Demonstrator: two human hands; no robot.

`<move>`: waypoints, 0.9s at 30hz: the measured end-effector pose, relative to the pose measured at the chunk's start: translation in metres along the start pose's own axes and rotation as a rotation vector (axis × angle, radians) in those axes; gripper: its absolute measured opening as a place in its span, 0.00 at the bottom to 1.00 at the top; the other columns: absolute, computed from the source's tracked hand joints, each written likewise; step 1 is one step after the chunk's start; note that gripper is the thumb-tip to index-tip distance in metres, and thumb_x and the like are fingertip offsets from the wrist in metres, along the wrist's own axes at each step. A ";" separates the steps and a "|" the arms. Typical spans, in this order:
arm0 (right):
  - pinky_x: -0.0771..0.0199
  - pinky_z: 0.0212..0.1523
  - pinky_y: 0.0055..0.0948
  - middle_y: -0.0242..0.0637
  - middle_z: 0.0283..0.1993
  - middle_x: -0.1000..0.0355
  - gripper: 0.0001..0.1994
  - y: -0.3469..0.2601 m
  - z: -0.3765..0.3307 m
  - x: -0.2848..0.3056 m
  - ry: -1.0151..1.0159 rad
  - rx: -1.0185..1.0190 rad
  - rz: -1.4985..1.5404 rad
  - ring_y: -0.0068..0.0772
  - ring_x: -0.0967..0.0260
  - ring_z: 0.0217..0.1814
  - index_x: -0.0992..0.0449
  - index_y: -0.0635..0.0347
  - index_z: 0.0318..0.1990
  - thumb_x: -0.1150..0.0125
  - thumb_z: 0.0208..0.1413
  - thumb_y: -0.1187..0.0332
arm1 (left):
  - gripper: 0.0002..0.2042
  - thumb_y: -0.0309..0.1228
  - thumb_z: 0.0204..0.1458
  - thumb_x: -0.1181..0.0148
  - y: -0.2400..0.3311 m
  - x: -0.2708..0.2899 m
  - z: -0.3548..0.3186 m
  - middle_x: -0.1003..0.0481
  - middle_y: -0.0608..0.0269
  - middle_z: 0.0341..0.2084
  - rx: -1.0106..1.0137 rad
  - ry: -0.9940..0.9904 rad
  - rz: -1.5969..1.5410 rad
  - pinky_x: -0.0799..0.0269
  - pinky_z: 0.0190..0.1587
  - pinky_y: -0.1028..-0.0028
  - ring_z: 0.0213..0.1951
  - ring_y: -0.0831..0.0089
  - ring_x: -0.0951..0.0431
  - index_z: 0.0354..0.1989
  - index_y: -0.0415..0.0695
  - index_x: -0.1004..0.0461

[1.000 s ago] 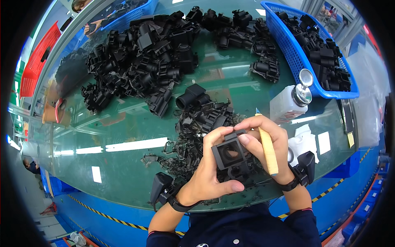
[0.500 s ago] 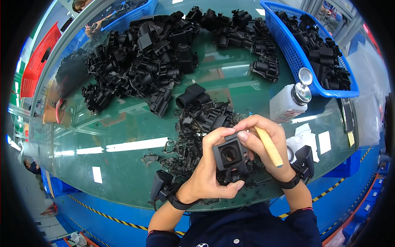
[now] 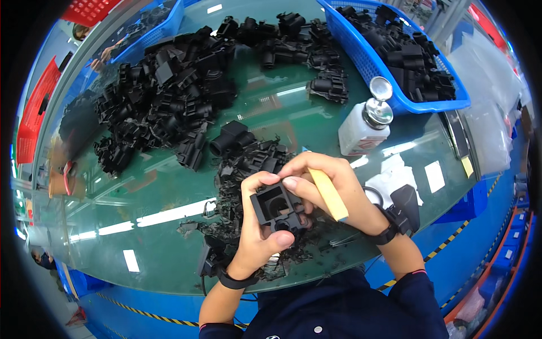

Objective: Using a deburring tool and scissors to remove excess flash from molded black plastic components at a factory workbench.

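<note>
My left hand (image 3: 252,231) is closed around a black plastic housing (image 3: 259,210) with a square opening that faces up and a round bore inside it. In my right hand (image 3: 341,179) lies a tool with a yellow wrapped handle (image 3: 328,195), slanting across the palm; its working tip is mostly hidden by the fingers. The right thumb and fingertips also touch the housing's upper edge. Under and beyond the hands is a heap of black plastic scraps (image 3: 228,198). One larger black housing (image 3: 231,138) rests at the heap's far end.
A large pile of black housings (image 3: 164,101) covers the far left of the green table (image 3: 152,189). More fill a blue basket (image 3: 361,66) at the far right. A white pump bottle (image 3: 357,133), a white cloth (image 3: 395,176) and a blue basket (image 3: 148,38) behind the frame are also here.
The whole view has shifted, so the table's things appear further left. Between my hands the housing has tilted and turned slightly. Both hands keep their hold.
</note>
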State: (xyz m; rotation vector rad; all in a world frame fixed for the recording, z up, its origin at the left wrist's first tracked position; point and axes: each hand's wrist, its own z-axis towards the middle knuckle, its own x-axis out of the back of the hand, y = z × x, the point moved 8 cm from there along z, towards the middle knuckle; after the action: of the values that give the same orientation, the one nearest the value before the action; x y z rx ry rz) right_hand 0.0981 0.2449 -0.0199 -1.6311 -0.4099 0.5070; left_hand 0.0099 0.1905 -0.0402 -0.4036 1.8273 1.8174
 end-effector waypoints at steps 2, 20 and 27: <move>0.34 0.20 0.18 0.34 0.24 0.30 0.08 -0.008 -0.002 0.008 0.007 0.025 -0.038 0.17 0.33 0.21 0.29 0.65 0.36 0.42 0.52 0.70 | 0.38 0.40 0.38 0.33 -0.004 -0.001 0.000 0.36 0.53 0.40 0.059 0.021 -0.048 0.26 0.36 0.67 0.40 0.66 0.30 0.53 0.48 0.53; 0.36 0.37 0.36 0.43 0.30 0.35 0.08 -0.010 -0.111 0.101 0.295 -0.011 -1.482 0.44 0.35 0.33 0.31 0.63 0.31 0.44 0.39 0.79 | 0.40 0.43 0.35 0.32 0.008 0.003 -0.009 0.33 0.55 0.35 -0.064 0.110 0.233 0.27 0.36 0.71 0.33 0.68 0.26 0.53 0.42 0.51; 0.37 0.37 0.34 0.41 0.30 0.37 0.08 0.004 -0.098 0.057 0.105 0.064 -1.332 0.41 0.37 0.33 0.33 0.65 0.28 0.41 0.40 0.75 | 0.42 0.36 0.28 0.27 0.008 0.002 -0.017 0.44 0.57 0.43 -0.236 0.038 0.553 0.27 0.38 0.73 0.40 0.68 0.30 0.52 0.42 0.49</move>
State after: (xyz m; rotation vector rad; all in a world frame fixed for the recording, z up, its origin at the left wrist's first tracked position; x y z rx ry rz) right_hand 0.1993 0.1940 -0.0204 -0.9965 -1.2282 -0.5629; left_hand 0.0010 0.1749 -0.0356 -0.0052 1.8787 2.4207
